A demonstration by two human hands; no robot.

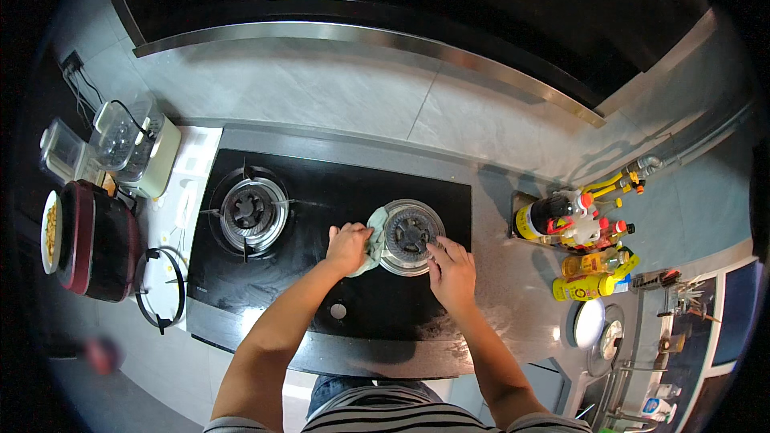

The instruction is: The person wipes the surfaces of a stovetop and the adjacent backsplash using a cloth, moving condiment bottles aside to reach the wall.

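Note:
A black glass gas hob lies before me with two burners. My left hand grips a pale green cloth, which lies against the left rim of the right burner. At that burner's right edge is my right hand, fingers bent, fingertips at the rim; whether they pinch part of it I cannot tell. No pan support stands on the right burner. The left burner has its black pan support around it. Another round black pan support lies on the counter left of the hob.
Left are a dark red and black cooker, a plate of food and a pale green appliance. Sauce bottles and a yellow bottle stand right of the hob. A range hood overhangs the back.

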